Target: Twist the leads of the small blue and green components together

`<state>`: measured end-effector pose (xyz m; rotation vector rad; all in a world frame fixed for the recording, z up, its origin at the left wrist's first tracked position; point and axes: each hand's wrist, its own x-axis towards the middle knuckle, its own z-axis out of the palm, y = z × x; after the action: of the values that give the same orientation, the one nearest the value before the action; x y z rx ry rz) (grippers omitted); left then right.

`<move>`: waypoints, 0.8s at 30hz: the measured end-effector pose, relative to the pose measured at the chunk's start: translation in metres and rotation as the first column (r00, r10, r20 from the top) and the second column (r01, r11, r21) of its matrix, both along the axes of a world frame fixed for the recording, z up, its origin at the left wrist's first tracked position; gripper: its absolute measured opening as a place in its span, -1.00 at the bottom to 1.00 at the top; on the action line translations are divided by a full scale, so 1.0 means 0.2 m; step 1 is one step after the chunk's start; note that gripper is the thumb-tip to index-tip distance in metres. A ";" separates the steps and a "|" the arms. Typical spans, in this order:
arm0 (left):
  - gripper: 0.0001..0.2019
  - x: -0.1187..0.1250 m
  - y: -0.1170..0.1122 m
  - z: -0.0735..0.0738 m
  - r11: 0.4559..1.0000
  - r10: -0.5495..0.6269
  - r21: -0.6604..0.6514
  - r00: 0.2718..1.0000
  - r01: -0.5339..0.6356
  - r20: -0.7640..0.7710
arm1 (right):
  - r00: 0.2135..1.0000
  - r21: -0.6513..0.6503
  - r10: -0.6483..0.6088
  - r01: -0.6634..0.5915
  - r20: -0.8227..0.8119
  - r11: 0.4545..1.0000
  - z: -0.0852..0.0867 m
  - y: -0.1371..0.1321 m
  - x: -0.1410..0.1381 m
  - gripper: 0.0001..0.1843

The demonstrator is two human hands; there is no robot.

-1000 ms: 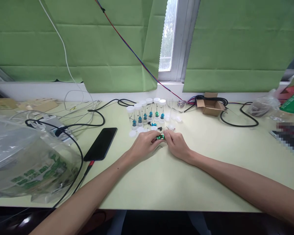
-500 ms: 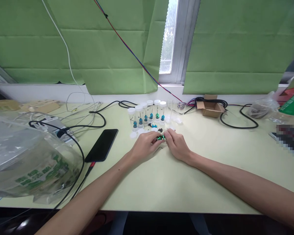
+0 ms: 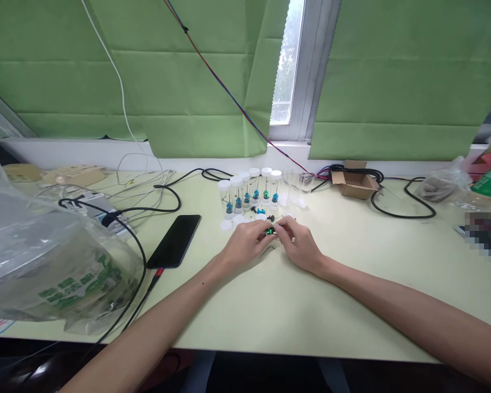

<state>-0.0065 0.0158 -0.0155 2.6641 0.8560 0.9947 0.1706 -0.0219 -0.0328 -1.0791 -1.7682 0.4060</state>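
My left hand [image 3: 245, 243] is closed, its fingertips pinching a small shiny green metal part [image 3: 269, 232]. My right hand [image 3: 299, 244] meets it from the other side, thumb and fingers pressed together at the part's right end. Whether the right fingers also pinch a second small piece is hidden. Just beyond the hands stand several clear tubes with white caps [image 3: 254, 173], with blue or green parts on thin rods inside. Between the tubes and my hands lie a blue part [image 3: 261, 211], a small black part [image 3: 271, 218] and loose white caps [image 3: 226, 225]. A thin bent metal rod [image 3: 269, 249] lies under the hands.
A black phone [image 3: 174, 241] lies left of my arms, its cable plugged in. A large clear plastic bag [image 3: 65, 262] fills the left side. Black cables [image 3: 409, 214] and a small open cardboard box [image 3: 355, 183] sit at the back right. More clear tubes [image 3: 291, 185] stand beside the capped ones.
The whole view has shifted slightly, so things appear a little further right. Both hands stay together on the green part, with only small finger movement.
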 end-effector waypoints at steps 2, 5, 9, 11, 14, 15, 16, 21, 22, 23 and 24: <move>-0.81 0.00 -0.01 0.00 1.000 -0.011 -0.006 1.000 0.011 -0.010 | 0.999 0.004 -0.029 0.029 0.024 1.000 0.00 0.00 0.00 -0.71; -0.82 0.01 -0.02 0.00 1.000 -0.028 -0.006 1.000 0.028 -0.012 | 0.996 0.022 -0.069 0.068 0.048 0.997 0.01 0.00 0.00 -0.62; -0.80 0.02 -0.03 0.00 0.999 -0.041 0.014 0.999 0.041 -0.009 | 0.993 0.033 -0.094 0.092 0.065 0.995 0.00 0.01 0.00 -0.57; -0.80 0.02 -0.03 -0.01 0.999 -0.040 0.023 0.999 0.040 -0.012 | 0.993 0.029 -0.097 0.095 0.073 0.995 0.00 0.01 0.00 -0.57; -0.80 0.02 -0.03 -0.01 0.998 -0.052 0.027 0.999 0.052 -0.015 | 0.991 0.031 -0.106 0.104 0.079 0.994 0.00 0.02 0.00 -0.57; -0.80 0.02 -0.03 -0.01 0.998 -0.058 0.027 0.998 0.059 -0.015 | 0.991 0.034 -0.106 0.104 0.080 0.994 0.00 0.02 0.00 -0.56; -0.81 0.02 -0.03 -0.01 0.998 -0.063 0.027 0.998 0.063 -0.014 | 0.991 0.038 -0.107 0.105 0.081 0.994 0.00 0.02 -0.01 -0.56; -0.80 0.02 -0.03 0.00 0.998 -0.058 0.012 0.998 0.058 -0.008 | 0.991 0.036 -0.105 0.103 0.080 0.994 0.00 0.01 -0.01 -0.58; -0.80 0.02 -0.03 0.00 0.999 -0.050 0.005 0.999 0.050 -0.001 | 0.992 0.035 -0.100 0.098 0.080 0.995 -0.01 0.01 -0.01 -0.59; -0.80 0.02 -0.03 0.00 0.999 -0.040 -0.002 0.999 0.040 0.009 | 0.993 0.036 -0.093 0.090 0.079 0.995 -0.01 0.01 -0.01 -0.60; -0.80 0.02 -0.03 0.01 1.000 -0.029 -0.008 0.999 0.029 0.019 | 0.993 0.039 -0.084 0.081 0.077 0.996 -0.01 0.01 -0.01 -0.61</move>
<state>-0.0027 0.0098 -0.0144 2.6478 0.8139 1.0062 0.1692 -0.0203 -0.0348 -1.1527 -1.7860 0.2837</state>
